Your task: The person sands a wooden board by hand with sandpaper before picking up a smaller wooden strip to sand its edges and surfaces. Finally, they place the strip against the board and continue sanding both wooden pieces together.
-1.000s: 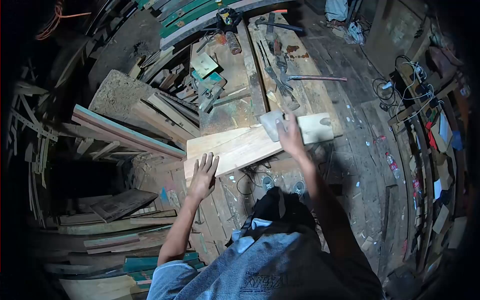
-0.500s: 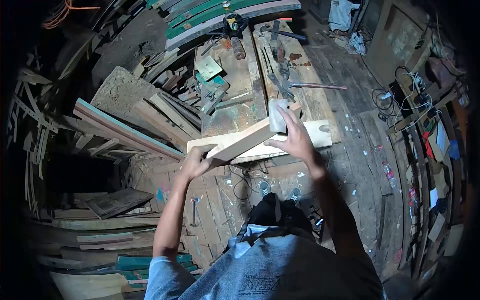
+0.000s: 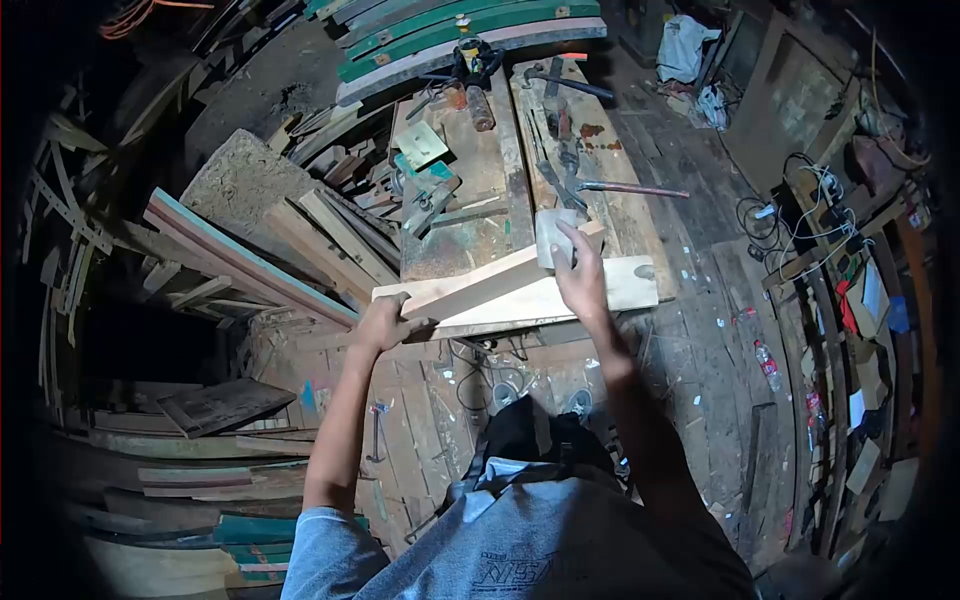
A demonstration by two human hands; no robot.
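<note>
My left hand (image 3: 382,322) grips the near left end of a narrow wooden piece (image 3: 480,285), which slants up to the right. Near the far right end of that piece, my right hand (image 3: 580,268) holds a pale sheet (image 3: 553,238) against it, with the fingers on top. Beneath both lies a light, wide board (image 3: 625,283) across the near end of the workbench (image 3: 460,243). The underside of the sheet is hidden.
A hammer with a long handle (image 3: 635,188), a second hammer (image 3: 575,82) and a metal clamp-like tool (image 3: 432,198) lie on the bench. Green-edged planks (image 3: 470,40) cross its far end. Timber leans at left; cables (image 3: 825,205) hang at right.
The narrow piece has come down closer to the wide board and lies at a flatter angle. My right hand and the sheet have shifted slightly down and left.
</note>
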